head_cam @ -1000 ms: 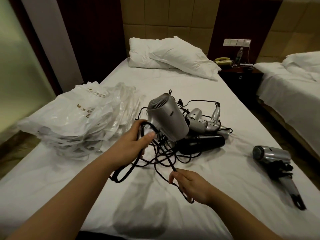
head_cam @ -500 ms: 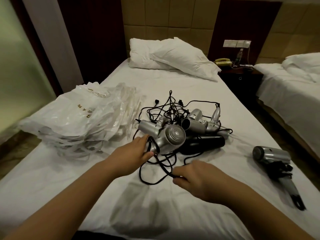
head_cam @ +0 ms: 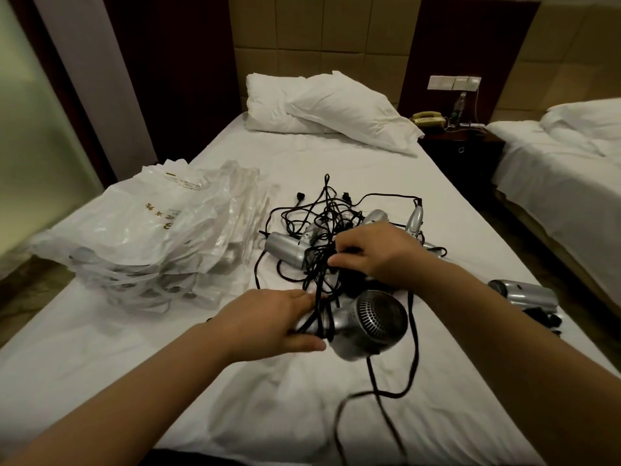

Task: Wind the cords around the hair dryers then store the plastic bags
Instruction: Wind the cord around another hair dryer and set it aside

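My left hand (head_cam: 268,322) grips the handle of a silver hair dryer (head_cam: 371,322) held just above the white bed (head_cam: 336,156), its grille facing me. Black cord runs over that handle, and a loop of it (head_cam: 411,358) hangs down to the sheet. My right hand (head_cam: 376,252) pinches the black cord above the dryer. Behind lies a tangle of black cords (head_cam: 322,216) with several more silver dryers, one (head_cam: 285,248) at its left. A pile of plastic bags (head_cam: 151,237) sits on the bed's left side.
Another silver dryer with its cord bundled (head_cam: 524,295) lies at the bed's right edge. Two pillows (head_cam: 329,109) rest at the headboard. A dark nightstand (head_cam: 463,146) with a phone stands between this bed and a second bed (head_cam: 564,169) on the right.
My left hand has pulled the dryer out of the pile toward me and turned its grille my way. My right hand has moved up from the sheet to the cord above the dryer.
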Demonstrator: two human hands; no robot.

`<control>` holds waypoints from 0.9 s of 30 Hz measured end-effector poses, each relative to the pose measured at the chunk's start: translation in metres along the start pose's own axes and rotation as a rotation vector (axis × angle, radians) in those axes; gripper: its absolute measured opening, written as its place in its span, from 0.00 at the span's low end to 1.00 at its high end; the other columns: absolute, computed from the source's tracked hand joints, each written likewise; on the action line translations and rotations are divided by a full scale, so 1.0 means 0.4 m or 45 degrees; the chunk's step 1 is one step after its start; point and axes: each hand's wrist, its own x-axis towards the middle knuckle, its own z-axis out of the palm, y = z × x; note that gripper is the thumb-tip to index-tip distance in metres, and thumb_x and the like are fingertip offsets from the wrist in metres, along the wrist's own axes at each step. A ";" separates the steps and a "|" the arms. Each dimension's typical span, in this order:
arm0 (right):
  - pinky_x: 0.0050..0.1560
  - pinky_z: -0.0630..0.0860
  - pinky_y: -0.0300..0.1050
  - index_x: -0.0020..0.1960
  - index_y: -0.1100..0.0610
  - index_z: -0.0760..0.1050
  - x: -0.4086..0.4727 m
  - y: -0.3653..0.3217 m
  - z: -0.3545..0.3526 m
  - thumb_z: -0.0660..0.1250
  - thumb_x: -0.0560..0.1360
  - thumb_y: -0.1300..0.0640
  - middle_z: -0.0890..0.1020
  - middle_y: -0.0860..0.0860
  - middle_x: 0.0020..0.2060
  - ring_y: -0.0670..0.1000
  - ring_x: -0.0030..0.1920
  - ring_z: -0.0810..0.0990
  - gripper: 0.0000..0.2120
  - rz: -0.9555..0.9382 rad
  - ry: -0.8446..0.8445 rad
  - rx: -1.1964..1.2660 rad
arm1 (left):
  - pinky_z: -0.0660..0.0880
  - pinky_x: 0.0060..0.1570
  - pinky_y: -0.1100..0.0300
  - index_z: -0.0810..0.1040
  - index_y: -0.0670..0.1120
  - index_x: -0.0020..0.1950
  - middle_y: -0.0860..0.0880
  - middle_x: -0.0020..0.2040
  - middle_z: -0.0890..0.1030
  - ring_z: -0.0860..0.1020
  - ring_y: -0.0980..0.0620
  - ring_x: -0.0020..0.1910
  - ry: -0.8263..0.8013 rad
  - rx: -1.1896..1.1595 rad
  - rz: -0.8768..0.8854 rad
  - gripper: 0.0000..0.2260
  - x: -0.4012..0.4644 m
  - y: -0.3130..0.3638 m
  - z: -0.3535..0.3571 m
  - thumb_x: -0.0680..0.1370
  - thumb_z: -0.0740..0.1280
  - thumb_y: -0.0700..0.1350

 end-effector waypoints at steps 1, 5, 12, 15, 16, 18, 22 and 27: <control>0.41 0.70 0.46 0.33 0.48 0.67 0.006 0.014 0.004 0.63 0.76 0.43 0.72 0.45 0.31 0.49 0.38 0.72 0.16 0.025 -0.006 0.022 | 0.70 0.48 0.59 0.63 0.56 0.71 0.56 0.60 0.75 0.75 0.52 0.57 0.016 -0.056 0.009 0.29 -0.004 -0.002 -0.001 0.74 0.63 0.65; 0.36 0.66 0.45 0.31 0.54 0.68 0.031 0.067 0.058 0.64 0.75 0.44 0.70 0.49 0.28 0.46 0.31 0.69 0.19 0.111 -0.101 0.274 | 0.66 0.36 0.69 0.62 0.58 0.65 0.59 0.42 0.78 0.76 0.60 0.44 0.094 -0.390 0.033 0.28 -0.015 -0.003 -0.016 0.70 0.71 0.60; 0.34 0.77 0.31 0.44 0.51 0.74 -0.019 0.100 0.188 0.72 0.68 0.54 0.82 0.42 0.28 0.40 0.35 0.80 0.08 0.057 -0.115 1.458 | 0.73 0.33 0.61 0.62 0.70 0.65 0.58 0.39 0.81 0.75 0.57 0.30 0.090 -1.284 -0.008 0.31 -0.025 -0.011 -0.040 0.65 0.70 0.58; 0.37 0.78 0.37 0.56 0.61 0.74 -0.025 0.102 0.233 0.60 0.80 0.52 0.82 0.56 0.42 0.48 0.38 0.82 0.13 -0.098 -0.141 1.622 | 0.71 0.30 0.56 0.70 0.67 0.61 0.50 0.31 0.76 0.73 0.50 0.27 0.152 -1.483 -0.033 0.24 -0.016 -0.018 -0.035 0.66 0.70 0.56; 0.34 0.77 0.39 0.52 0.64 0.74 -0.042 0.050 0.230 0.53 0.82 0.55 0.79 0.62 0.38 0.50 0.33 0.79 0.15 -0.044 -0.159 1.576 | 0.71 0.29 0.56 0.71 0.65 0.60 0.48 0.31 0.75 0.73 0.49 0.27 0.184 -1.516 -0.059 0.23 -0.012 -0.020 -0.033 0.66 0.70 0.56; 0.32 0.72 0.40 0.42 0.62 0.74 -0.059 0.016 0.250 0.49 0.83 0.52 0.73 0.61 0.30 0.49 0.28 0.71 0.21 0.149 -0.177 1.421 | 0.71 0.29 0.56 0.72 0.63 0.59 0.45 0.32 0.76 0.73 0.49 0.27 0.245 -1.506 -0.145 0.22 -0.003 -0.023 -0.026 0.66 0.70 0.56; 0.26 0.65 0.37 0.40 0.58 0.76 -0.074 -0.023 0.259 0.48 0.83 0.48 0.68 0.48 0.20 0.46 0.21 0.64 0.25 0.260 -0.290 1.252 | 0.73 0.30 0.57 0.73 0.56 0.60 0.46 0.31 0.78 0.75 0.52 0.27 0.351 -1.374 -0.338 0.20 0.012 -0.027 -0.005 0.69 0.66 0.57; 0.25 0.62 0.32 0.50 0.53 0.74 -0.088 -0.037 0.267 0.51 0.81 0.48 0.76 0.48 0.29 0.41 0.23 0.67 0.14 0.332 -0.403 0.982 | 0.71 0.32 0.67 0.71 0.53 0.59 0.53 0.31 0.76 0.75 0.57 0.29 0.342 -1.187 -0.437 0.15 0.015 -0.041 0.008 0.75 0.68 0.52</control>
